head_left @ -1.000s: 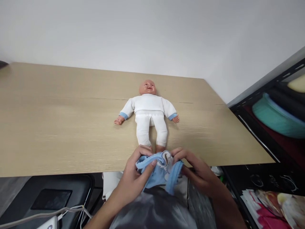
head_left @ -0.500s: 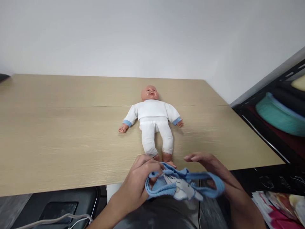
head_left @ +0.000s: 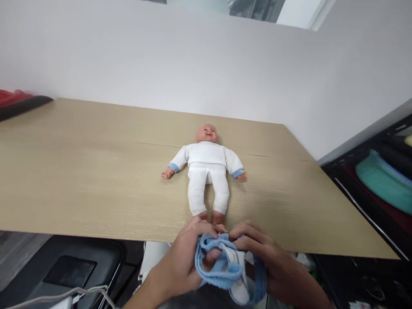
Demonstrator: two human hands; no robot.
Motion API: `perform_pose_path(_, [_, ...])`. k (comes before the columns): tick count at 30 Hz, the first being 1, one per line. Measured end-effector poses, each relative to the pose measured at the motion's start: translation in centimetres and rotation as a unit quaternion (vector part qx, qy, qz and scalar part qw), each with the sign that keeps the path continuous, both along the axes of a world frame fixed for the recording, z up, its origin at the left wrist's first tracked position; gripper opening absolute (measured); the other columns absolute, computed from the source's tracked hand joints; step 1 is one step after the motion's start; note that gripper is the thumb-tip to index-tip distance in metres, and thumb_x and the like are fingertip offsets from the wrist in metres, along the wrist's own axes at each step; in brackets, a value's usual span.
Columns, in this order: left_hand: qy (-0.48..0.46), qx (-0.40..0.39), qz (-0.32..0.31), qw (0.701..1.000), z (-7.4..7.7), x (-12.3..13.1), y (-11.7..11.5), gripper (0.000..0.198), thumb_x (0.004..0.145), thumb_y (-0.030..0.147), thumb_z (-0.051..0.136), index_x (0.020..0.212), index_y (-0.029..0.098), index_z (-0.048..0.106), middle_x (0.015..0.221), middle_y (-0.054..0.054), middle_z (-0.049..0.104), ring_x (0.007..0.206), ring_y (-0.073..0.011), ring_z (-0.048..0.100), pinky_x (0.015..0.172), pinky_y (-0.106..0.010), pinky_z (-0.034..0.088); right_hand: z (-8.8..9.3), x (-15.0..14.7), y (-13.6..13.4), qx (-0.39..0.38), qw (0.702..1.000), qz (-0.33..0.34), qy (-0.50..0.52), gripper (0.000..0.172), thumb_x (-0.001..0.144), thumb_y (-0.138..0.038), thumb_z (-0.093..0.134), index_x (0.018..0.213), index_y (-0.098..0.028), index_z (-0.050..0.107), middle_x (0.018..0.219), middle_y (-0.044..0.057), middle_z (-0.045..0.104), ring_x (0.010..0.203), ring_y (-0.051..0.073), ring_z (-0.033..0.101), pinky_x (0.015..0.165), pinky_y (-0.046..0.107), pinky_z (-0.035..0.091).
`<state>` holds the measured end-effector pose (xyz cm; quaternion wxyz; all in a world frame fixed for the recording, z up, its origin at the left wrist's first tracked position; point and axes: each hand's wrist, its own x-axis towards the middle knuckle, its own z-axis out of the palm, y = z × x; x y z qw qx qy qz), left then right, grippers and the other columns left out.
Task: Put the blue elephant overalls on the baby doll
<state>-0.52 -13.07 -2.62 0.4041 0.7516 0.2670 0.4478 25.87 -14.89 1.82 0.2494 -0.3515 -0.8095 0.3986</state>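
A baby doll (head_left: 207, 171) in a white top and white trousers with blue cuffs lies on its back on the light wooden table (head_left: 90, 180), feet toward me. Just below the doll's feet, at the table's near edge, my left hand (head_left: 183, 264) and my right hand (head_left: 273, 268) both grip a small light-blue cloth garment (head_left: 225, 270) with a white printed patch. The fingers of both hands are curled into the bunched fabric, which is gathered between them.
A black chair or case (head_left: 64, 266) with white cables (head_left: 74, 294) sits at lower left under the table. A dark shelf (head_left: 370, 197) at right holds a teal round item (head_left: 384, 178). A red and black thing (head_left: 19, 103) lies at the table's far left.
The blue garment, stretched wide between my hands half a second ago, is now bunched together as my hands came close. The view tilted up slightly.
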Motion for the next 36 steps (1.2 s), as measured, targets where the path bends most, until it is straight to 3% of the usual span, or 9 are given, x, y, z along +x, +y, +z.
perform_pose_path(3, [0.049,0.014,-0.021,0.998,0.8,0.5,-0.4,0.037,0.098,0.038,0.079,0.126,0.026,0.057,0.131,-0.01,0.073,0.123,-0.0305,0.066,0.124,-0.052,0.041,0.0,2.1,-0.1,-0.04,0.998,-0.008,0.04,0.015,0.109,-0.036,0.061,0.121,-0.028,0.066,0.116,0.009,0.073,0.107,0.028,0.069,0.097,0.039,0.058])
perform_pose_path(6, [0.094,-0.001,-0.047,0.994,1.3,1.0,-0.9,0.026,0.101,0.042,0.079,0.108,0.024,0.061,0.122,-0.008,0.074,0.117,-0.0288,0.067,0.118,-0.046,0.048,0.0,3.3,0.4,-0.09,0.995,-0.033,0.021,0.023,0.111,-0.048,0.057,0.107,-0.026,0.063,0.094,0.004,0.068,0.084,0.023,0.063,0.077,0.033,0.055])
perform_pose_path(10, [0.085,-0.022,-0.055,0.995,1.1,1.9,-1.5,0.014,0.113,0.036,0.057,0.111,0.023,0.063,0.127,-0.012,0.071,0.118,-0.0267,0.067,0.103,-0.037,0.054,-0.2,3.8,1.6,-0.111,0.994,0.005,-0.001,0.024,0.107,-0.049,0.065,0.116,-0.026,0.066,0.103,0.004,0.072,0.09,0.023,0.065,0.081,0.033,0.056])
perform_pose_path(14, [0.081,-0.026,0.002,0.996,1.2,2.4,-1.6,0.02,0.114,0.035,0.05,0.122,0.023,0.064,0.122,-0.011,0.073,0.116,-0.0272,0.068,0.104,-0.039,0.053,-0.6,3.7,2.9,-0.106,0.991,0.074,-0.019,0.059,0.083,-0.05,0.088,0.135,-0.031,0.07,0.109,0.005,0.077,0.091,0.027,0.07,0.079,0.036,0.06])
perform_pose_path(18, [0.103,-0.05,-0.003,0.993,2.2,1.9,-0.3,0.039,0.102,0.055,0.073,0.121,0.021,0.07,0.115,-0.01,0.075,0.104,-0.0284,0.069,0.097,-0.04,0.055,-0.1,2.4,3.8,-0.128,0.984,0.12,0.024,0.026,0.09,-0.053,0.078,0.094,-0.027,0.077,0.081,0.002,0.072,0.071,0.024,0.062,0.064,0.034,0.058])
perform_pose_path(22, [0.085,-0.067,-0.103,0.989,3.3,0.5,1.4,0.045,0.091,0.064,0.085,0.101,0.02,0.078,0.099,-0.007,0.075,0.098,-0.0274,0.069,0.099,-0.041,0.056,0.9,1.7,4.8,-0.192,0.977,0.034,0.082,0.04,0.103,-0.062,0.064,0.097,-0.028,0.083,0.09,0.007,0.079,0.092,0.032,0.074,0.083,0.042,0.067])
perform_pose_path(29, [-0.029,-0.038,-0.029,0.998,3.1,-2.4,2.5,0.036,0.103,0.057,0.075,0.113,0.022,0.079,0.119,-0.012,0.07,0.119,-0.0287,0.066,0.106,-0.04,0.054,0.2,6.6,7.5,-0.229,0.964,0.104,0.083,0.042,0.11,-0.053,0.063,0.134,-0.025,0.083,0.125,0.012,0.083,0.117,0.031,0.079,0.103,0.046,0.064])
perform_pose_path(33, [-0.13,-0.073,0.011,0.989,1.8,-3.3,2.9,0.048,0.098,0.067,0.076,0.104,0.019,0.078,0.102,-0.008,0.071,0.098,-0.0259,0.069,0.092,-0.036,0.056,-0.7,9.8,7.9,-0.186,0.955,0.128,0.194,0.043,0.097,-0.047,0.078,0.133,-0.024,0.081,0.117,0.015,0.084,0.113,0.032,0.081,0.098,0.051,0.064])
perform_pose_path(36, [-0.16,-0.096,0.053,0.981,1.6,-3.1,3.2,0.053,0.094,0.072,0.078,0.091,0.019,0.074,0.088,-0.004,0.063,0.081,-0.0202,0.063,0.08,-0.032,0.054,-0.1,8.3,6.7,-0.117,0.952,0.084,0.27,0.058,0.093,-0.054,0.081,0.144,-0.028,0.074,0.141,0.015,0.076,0.137,0.037,0.071,0.116,0.061,0.054])
